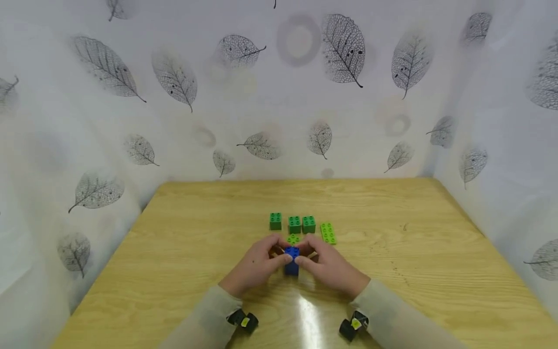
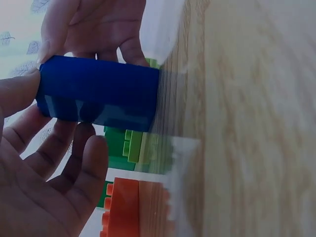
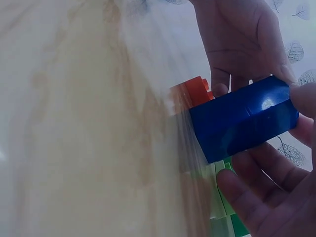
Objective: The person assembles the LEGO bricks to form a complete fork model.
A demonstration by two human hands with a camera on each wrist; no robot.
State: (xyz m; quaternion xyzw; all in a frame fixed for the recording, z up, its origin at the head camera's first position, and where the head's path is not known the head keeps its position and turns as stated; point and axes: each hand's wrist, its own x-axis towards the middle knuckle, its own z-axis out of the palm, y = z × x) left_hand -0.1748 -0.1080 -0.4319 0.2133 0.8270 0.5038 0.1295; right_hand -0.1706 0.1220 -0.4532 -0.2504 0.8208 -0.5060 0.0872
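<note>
A tall blue building brick (image 1: 292, 268) stands upright on the table just in front of the person, studs up. My left hand (image 1: 256, 262) grips its left side near the top, thumb at the near face. From the right, my right hand (image 1: 333, 267) grips the same brick, its thumb also near the top. The left wrist view shows the smooth side of the blue brick (image 2: 98, 91), with its lower end at the table. Beyond the hands lies a light green brick (image 1: 293, 239), partly covered by the fingers and the blue brick.
Three dark green bricks (image 1: 275, 221) (image 1: 294, 224) (image 1: 308, 224) stand in a row farther back. A flat light green brick (image 1: 328, 233) lies to their right. An orange brick (image 2: 126, 207) shows in the wrist views but is hidden in the head view. Leaf-patterned cloth (image 1: 279, 111) surrounds the wooden table (image 1: 418, 242).
</note>
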